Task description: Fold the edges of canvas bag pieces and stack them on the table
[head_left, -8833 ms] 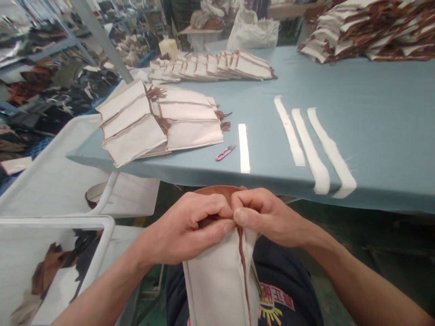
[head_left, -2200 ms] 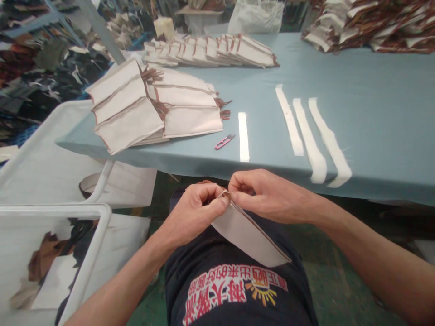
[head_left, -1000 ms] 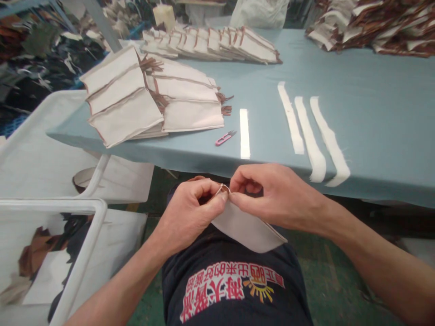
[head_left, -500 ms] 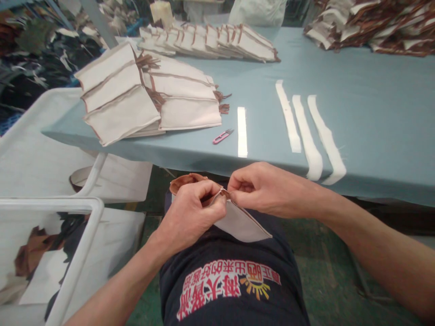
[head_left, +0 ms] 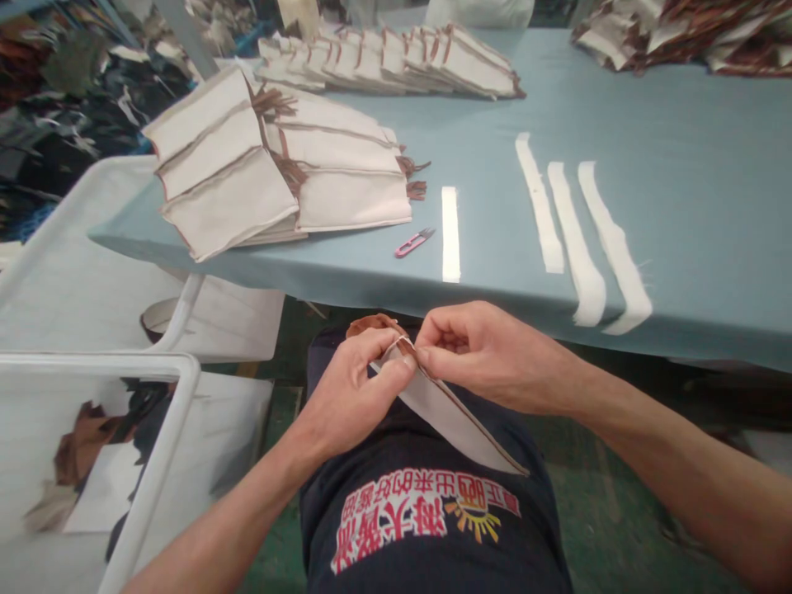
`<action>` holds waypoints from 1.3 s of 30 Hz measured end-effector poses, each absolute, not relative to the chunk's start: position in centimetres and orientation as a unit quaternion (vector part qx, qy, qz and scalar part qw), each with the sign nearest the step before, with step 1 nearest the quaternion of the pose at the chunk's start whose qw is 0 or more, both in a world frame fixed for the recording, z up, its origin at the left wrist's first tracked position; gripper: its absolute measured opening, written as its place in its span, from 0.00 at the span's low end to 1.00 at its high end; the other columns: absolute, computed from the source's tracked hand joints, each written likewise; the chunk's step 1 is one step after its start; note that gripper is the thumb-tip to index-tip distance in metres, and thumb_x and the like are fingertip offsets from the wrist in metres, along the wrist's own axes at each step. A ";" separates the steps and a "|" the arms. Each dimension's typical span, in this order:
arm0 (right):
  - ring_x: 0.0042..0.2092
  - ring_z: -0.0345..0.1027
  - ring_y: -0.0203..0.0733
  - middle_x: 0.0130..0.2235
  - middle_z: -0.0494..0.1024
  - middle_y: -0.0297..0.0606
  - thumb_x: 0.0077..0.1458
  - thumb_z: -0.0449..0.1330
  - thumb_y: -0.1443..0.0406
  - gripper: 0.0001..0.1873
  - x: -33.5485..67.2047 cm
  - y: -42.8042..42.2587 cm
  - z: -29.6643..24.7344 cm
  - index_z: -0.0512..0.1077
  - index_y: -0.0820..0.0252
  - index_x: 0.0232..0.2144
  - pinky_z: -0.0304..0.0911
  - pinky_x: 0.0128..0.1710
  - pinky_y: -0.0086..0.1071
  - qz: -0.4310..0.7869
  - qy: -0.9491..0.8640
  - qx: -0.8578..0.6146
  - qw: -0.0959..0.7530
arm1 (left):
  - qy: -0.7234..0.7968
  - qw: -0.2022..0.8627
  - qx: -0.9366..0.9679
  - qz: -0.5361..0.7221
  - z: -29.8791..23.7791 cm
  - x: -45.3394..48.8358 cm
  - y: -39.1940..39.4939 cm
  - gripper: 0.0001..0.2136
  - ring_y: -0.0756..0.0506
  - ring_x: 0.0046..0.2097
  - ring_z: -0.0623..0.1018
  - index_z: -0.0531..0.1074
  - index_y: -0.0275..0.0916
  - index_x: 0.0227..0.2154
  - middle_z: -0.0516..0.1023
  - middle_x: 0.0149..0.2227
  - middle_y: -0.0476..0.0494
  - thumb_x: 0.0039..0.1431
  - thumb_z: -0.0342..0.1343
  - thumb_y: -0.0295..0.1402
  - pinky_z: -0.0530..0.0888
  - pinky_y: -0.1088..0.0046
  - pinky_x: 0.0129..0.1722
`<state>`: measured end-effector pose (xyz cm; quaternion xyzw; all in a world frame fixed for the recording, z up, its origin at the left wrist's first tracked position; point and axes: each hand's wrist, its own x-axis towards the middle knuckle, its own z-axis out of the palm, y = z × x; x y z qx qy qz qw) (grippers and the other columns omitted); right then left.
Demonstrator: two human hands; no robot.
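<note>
The left hand [head_left: 355, 388] pinches the top corner of the cream pouch [head_left: 454, 421] (its brown-edged tail now reaches further down the dark shirt [head_left: 371, 487] than half a second ago), while the right hand [head_left: 479, 355] stays closed on the same corner

I can't make out the corner of the canvas pouch [head_left: 451, 417]: the left hand [head_left: 355, 392] and right hand [head_left: 488, 355] pinch over it. At 1 o'clock, the frame crops the pouch heap [head_left: 681, 37].
</note>
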<state>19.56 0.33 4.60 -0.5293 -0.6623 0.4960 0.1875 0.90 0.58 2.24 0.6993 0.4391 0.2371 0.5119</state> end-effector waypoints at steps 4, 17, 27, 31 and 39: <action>0.25 0.57 0.31 0.22 0.68 0.28 0.54 0.57 0.69 0.07 19.4 0.3 4.3 0.70 0.61 0.24 0.48 0.22 0.26 0.448 -0.687 -0.542 0.182 | 0.487 0.445 0.716 0.227 1.8 1.7 -0.1 0.06 0.47 0.33 0.65 0.63 0.39 0.24 0.65 0.28 0.50 0.56 0.46 0.31 0.61 0.70 0.34; 0.27 0.55 0.31 0.25 0.67 0.27 0.58 0.55 0.68 0.06 21.1 2.5 3.1 0.68 0.61 0.29 0.51 0.25 0.26 0.475 -0.770 -0.386 0.180 | 0.405 0.595 0.656 0.228 1.2 0.4 0.9 0.10 0.50 0.30 0.61 0.64 0.38 0.26 0.62 0.27 0.52 0.59 0.49 0.37 0.60 0.73 0.30; 0.26 0.55 0.30 0.24 0.66 0.26 0.57 0.56 0.70 0.05 20.3 1.7 4.1 0.70 0.61 0.28 0.52 0.23 0.24 0.477 -0.738 -0.436 0.193 | 0.440 0.576 0.648 0.235 2.1 0.5 0.7 0.11 0.49 0.31 0.63 0.65 0.38 0.24 0.64 0.27 0.51 0.58 0.51 0.38 0.60 0.72 0.31; 0.25 0.56 0.31 0.24 0.67 0.27 0.57 0.56 0.71 0.05 20.1 1.5 3.7 0.68 0.61 0.28 0.50 0.25 0.26 0.426 -0.776 -0.430 0.176 | 0.453 0.568 0.646 0.233 1.7 0.6 0.6 0.11 0.49 0.32 0.64 0.65 0.38 0.25 0.64 0.28 0.50 0.59 0.50 0.38 0.61 0.72 0.32; 0.28 0.59 0.33 0.27 0.69 0.30 0.58 0.55 0.71 0.04 19.9 1.9 2.7 0.67 0.61 0.30 0.51 0.29 0.29 0.349 -0.829 -0.401 0.174 | 0.442 0.606 0.626 0.212 1.2 -0.1 0.8 0.11 0.51 0.30 0.62 0.67 0.37 0.26 0.64 0.28 0.52 0.57 0.54 0.40 0.60 0.75 0.29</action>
